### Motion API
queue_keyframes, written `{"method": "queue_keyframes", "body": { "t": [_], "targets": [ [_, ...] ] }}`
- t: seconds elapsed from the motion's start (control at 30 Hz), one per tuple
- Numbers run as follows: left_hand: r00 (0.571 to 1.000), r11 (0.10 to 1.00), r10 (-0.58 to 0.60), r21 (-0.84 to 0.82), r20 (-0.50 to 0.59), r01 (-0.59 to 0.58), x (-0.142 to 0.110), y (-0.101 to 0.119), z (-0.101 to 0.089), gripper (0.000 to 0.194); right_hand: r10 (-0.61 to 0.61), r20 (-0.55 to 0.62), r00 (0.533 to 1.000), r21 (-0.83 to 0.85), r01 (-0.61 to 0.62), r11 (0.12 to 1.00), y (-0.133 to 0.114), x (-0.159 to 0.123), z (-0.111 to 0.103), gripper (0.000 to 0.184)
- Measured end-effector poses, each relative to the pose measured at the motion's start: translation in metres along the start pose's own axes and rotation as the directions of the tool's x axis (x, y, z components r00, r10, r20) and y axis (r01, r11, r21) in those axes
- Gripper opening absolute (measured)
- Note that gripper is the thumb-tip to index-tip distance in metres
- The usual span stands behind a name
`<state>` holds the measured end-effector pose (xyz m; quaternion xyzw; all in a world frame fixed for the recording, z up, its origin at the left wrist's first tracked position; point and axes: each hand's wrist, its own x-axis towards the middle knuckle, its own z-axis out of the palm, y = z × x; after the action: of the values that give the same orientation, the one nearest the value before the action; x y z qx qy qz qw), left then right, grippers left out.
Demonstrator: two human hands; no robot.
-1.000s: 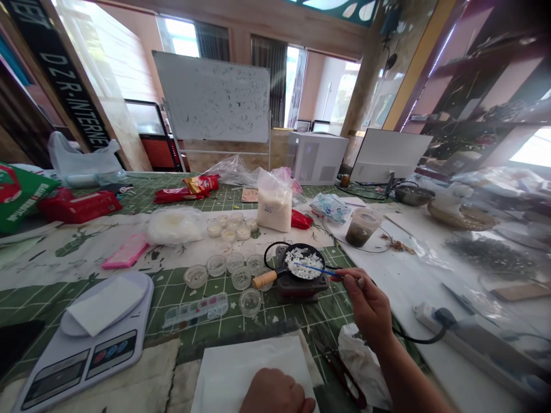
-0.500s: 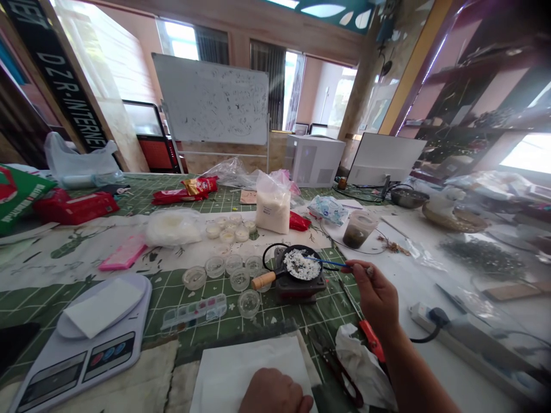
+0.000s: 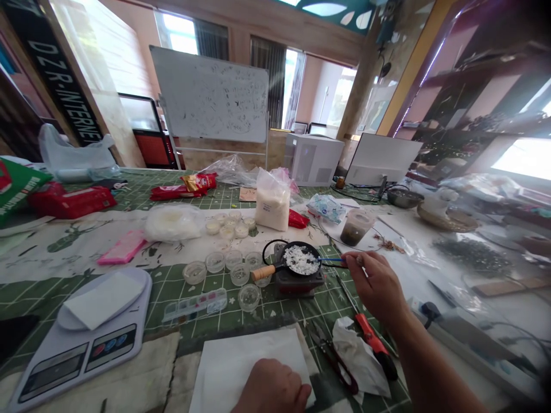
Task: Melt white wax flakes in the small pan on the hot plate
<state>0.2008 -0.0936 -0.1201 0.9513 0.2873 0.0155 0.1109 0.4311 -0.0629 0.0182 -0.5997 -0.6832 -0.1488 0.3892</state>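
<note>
Green-checked cloth (image 3: pixel 166 287), bearing the apparatus. White paper (image 3: pixel 224 373) lies at its near edge; on it rests the left hand (image 3: pixel 275 387), fingers folded into a fist. The right hand (image 3: pixel 379 287) is raised at right of the stove (image 3: pixel 297 285), a dark, squat block. On this sits the pan (image 3: pixel 315 250), round and black, its wooden handle (image 3: pixel 263 272) pointing left. White flakes (image 3: pixel 299 261), uneven and loosely heaped, cover most of its floor. A thin blue stick (image 3: pixel 333 260), pinched between right thumb and fingers, reaches the flakes' right edge.
</note>
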Motion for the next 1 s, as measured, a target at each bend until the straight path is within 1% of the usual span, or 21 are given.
{"method": "queue_keyframes", "body": {
  "t": [0.07, 0.13, 0.2, 0.3, 0.33, 0.4, 0.47, 0.53, 0.63, 0.7, 0.77, 0.8, 0.87, 0.93, 1.0],
  "targets": [
    [0.999, 1.0, 0.006, 0.002, -0.045, -0.006, -0.001, -0.001, 0.005, 0.026, 0.0, 0.042, 0.999, -0.006, 0.0, 1.0, -0.003, 0.002, -0.001, 0.028],
    [0.998, 1.0, 0.002, 0.005, -0.062, -0.001, 0.0, -0.002, 0.006, 0.026, -0.018, 0.098, 0.995, 0.032, 0.015, 0.999, -0.006, 0.005, 0.0, 0.028],
    [0.999, 1.0, 0.0, 0.008, -0.037, 0.0, 0.0, -0.001, 0.003, 0.026, -0.032, 0.094, 0.995, 0.05, 0.027, 0.998, -0.009, 0.007, 0.0, 0.027],
    [1.0, 1.0, 0.004, -0.002, 0.015, -0.004, 0.001, 0.0, -0.004, 0.026, -0.02, 0.023, 1.0, -0.016, 0.021, 1.0, -0.013, 0.009, -0.002, 0.026],
    [1.0, 1.0, 0.003, -0.003, 0.022, -0.003, 0.001, 0.0, -0.005, 0.026, -0.018, 0.019, 1.0, -0.039, 0.019, 0.999, -0.014, 0.009, -0.003, 0.027],
    [1.0, 1.0, -0.004, 0.004, 0.03, 0.004, 0.002, 0.0, -0.006, 0.026, -0.031, 0.059, 0.998, -0.041, 0.033, 0.999, -0.019, 0.009, -0.003, 0.027],
    [0.999, 1.0, -0.013, 0.024, 0.041, 0.012, 0.003, 0.0, -0.005, 0.025, -0.057, 0.112, 0.992, 0.006, 0.056, 0.998, -0.024, 0.009, -0.001, 0.026],
    [0.998, 0.999, -0.019, 0.04, 0.058, 0.017, 0.004, 0.0, -0.004, 0.025, -0.055, 0.104, 0.993, 0.054, 0.049, 0.997, -0.027, 0.01, 0.001, 0.025],
    [0.995, 0.999, -0.028, 0.042, 0.091, 0.024, 0.005, 0.0, -0.004, 0.025, 0.027, 0.033, 0.999, 0.108, -0.03, 0.994, -0.026, 0.01, 0.002, 0.026],
    [0.992, 0.999, -0.038, 0.025, 0.123, 0.035, 0.005, 0.0, -0.007, 0.029, 0.092, 0.061, 0.994, 0.174, -0.101, 0.979, -0.022, 0.009, 0.0, 0.027],
    [0.99, 0.999, -0.042, 0.003, 0.132, 0.042, 0.005, 0.0, -0.009, 0.031, 0.151, 0.124, 0.981, 0.22, -0.175, 0.96, -0.016, 0.005, 0.0, 0.029],
    [0.992, 0.999, -0.039, -0.008, 0.122, 0.04, 0.005, 0.0, -0.01, 0.031, 0.191, 0.138, 0.972, 0.225, -0.219, 0.95, -0.013, 0.004, 0.001, 0.03],
    [0.995, 0.999, -0.035, -0.024, 0.097, 0.037, 0.005, 0.0, -0.01, 0.029, 0.294, 0.098, 0.951, 0.219, -0.308, 0.926, -0.008, 0.001, 0.004, 0.032],
    [0.994, 0.999, -0.033, -0.032, 0.104, 0.037, 0.005, -0.001, -0.01, 0.029, 0.383, 0.034, 0.923, 0.252, -0.379, 0.89, -0.006, 0.0, 0.008, 0.032],
    [0.991, 0.999, -0.041, -0.028, 0.129, 0.045, 0.005, -0.001, -0.01, 0.03, 0.401, 0.054, 0.914, 0.322, -0.396, 0.86, -0.005, 0.0, 0.013, 0.033]
  ]
}}
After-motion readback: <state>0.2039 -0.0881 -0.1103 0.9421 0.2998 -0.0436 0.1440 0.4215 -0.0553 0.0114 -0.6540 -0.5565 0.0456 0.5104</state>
